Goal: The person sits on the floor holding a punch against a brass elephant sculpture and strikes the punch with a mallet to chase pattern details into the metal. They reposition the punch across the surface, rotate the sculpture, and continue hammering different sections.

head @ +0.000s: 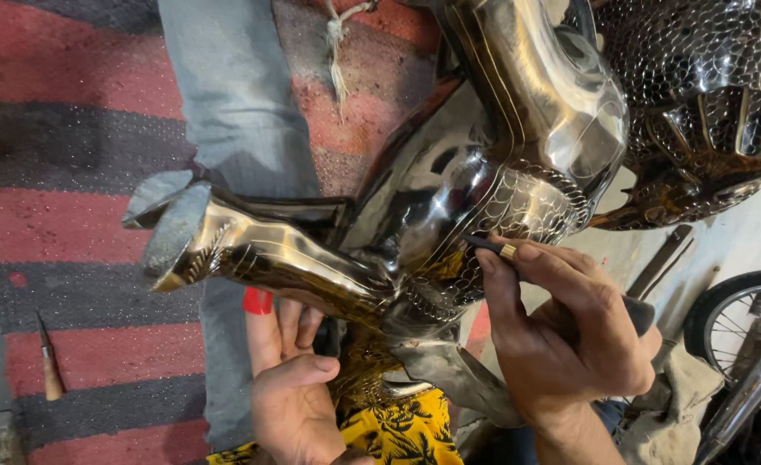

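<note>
Two bare hands working | right hand [570,331] gripping a dark-handled engraving tool with a brass ferrule [507,251], tip touching the scale-patterned flank | shiny silver-and-gold metal animal figure [449,198] lying across the lap over a red-and-grey striped rug [71,129] | left hand [290,383] spread open, supporting the figure's leg from below | wooden-handled awl [49,366] lying apart on the rug.

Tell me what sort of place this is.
Probably a metal craft workshop, worked on the floor. The right hand holds an engraving tool against a polished metal figure with scale patterns, the left hand steadies it, another tool lies on the striped rug, and a wheel stands nearby.
</note>
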